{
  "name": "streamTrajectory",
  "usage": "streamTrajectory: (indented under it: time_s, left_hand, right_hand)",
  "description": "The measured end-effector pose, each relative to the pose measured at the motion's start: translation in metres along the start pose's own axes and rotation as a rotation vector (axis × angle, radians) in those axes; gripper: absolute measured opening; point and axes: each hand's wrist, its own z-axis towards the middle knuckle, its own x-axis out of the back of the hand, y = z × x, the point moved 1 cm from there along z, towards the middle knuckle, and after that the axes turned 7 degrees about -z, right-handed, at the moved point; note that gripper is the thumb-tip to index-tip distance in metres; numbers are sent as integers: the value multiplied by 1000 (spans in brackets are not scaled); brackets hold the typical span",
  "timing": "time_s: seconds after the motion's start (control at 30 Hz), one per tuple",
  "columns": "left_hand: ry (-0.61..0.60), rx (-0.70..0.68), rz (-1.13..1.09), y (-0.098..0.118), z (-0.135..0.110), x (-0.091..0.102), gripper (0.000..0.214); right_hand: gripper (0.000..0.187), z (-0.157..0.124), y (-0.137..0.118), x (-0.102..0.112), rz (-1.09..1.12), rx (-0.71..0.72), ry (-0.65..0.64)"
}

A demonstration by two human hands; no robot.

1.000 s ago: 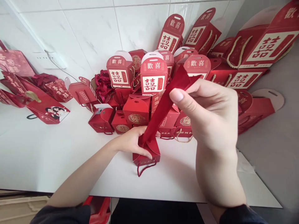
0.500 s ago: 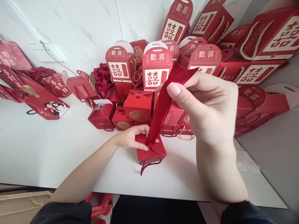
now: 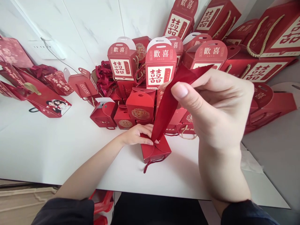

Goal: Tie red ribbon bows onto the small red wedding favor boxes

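My left hand [image 3: 138, 136] rests on the flap top of a small red gift box [image 3: 156, 153], with its fingers gripping the box's edge. A dark red velvet ribbon [image 3: 167, 111] rises from the top of that box to my right hand [image 3: 213, 106]. Thumb and fingers of that hand pinch the ribbon's upper part. A red cord handle [image 3: 153, 164] hangs from the box's front onto the table. The ribbon's lower end is partly hidden by my left fingertips.
Several red boxes and gift bags with gold double-happiness panels stand massed behind my hands [image 3: 140, 106]. A tangle of red ribbons [image 3: 103, 78] lies among them. A bag with a couple illustration [image 3: 50, 101] lies left on the white table [image 3: 47, 150].
The whole scene has shifted right and up in view. The small box has turned slightly under my left hand, while my right hand keeps its pinch on the ribbon.
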Motion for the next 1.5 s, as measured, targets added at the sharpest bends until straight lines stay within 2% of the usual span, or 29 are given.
streamTrajectory:
  time_s: [0.23,0.4,0.43,0.5,0.57,0.63,0.67,0.73,0.77,0.83,0.87,0.97,1.1,1.2,1.27,1.4,1.5]
  left_hand:
    - [2,17,9,3,3,-6,13]
    - [45,11,18,1,4,-8,12]
    - [55,16,2,0,3,-9,13]
    - [74,31,-48,-1,3,-10,14]
    - [82,41,-84,-2,3,-12,16]
    - [78,29,-94,-2,3,-12,16]
    - [78,19,-98,-2,4,-13,16]
    - [85,4,-110,-2,5,-13,16]
    - [86,4,-112,-2,5,-13,15]
    - [93,7,-99,-2,6,-13,15]
    - [100,14,-94,-3,6,-13,16]
    - [147,58,-92,-7,4,-12,25]
    - [115,75,-39,-9,2,-10,22]
    - [98,79,-22,-8,2,-9,22]
    - [94,69,-6,-6,3,-9,22]
    - [91,20,-18,-4,5,-11,17]
    - [112,64,-109,-4,5,-12,18]
  right_hand:
    - [25,-3,0,0,-83,-30,0]
    - [20,-1,14,-3,51,-3,22]
    - [17,-1,19,-4,69,-26,-22]
    - [3,-3,28,-3,64,-95,-191]
    - [18,-10,36,3,-23,-161,-414]
    - [13,-23,44,14,-216,-226,-618]
    - [18,-31,47,21,-338,-252,-708]
    - [39,-49,55,33,-558,-327,-855]
    - [38,-57,58,37,-631,-343,-882]
    - [16,-72,63,39,-664,-312,-855]
    - [12,-77,64,38,-646,-292,-839]
    - [26,-88,65,24,-631,-242,-803]
    - [22,-92,67,4,-781,-212,-707]
    - [20,-92,72,0,-818,-241,-646]
    - [22,-91,75,3,-714,-261,-640]
    - [39,-90,78,12,-363,-361,-655]
    - [46,-91,80,18,-144,-440,-691]
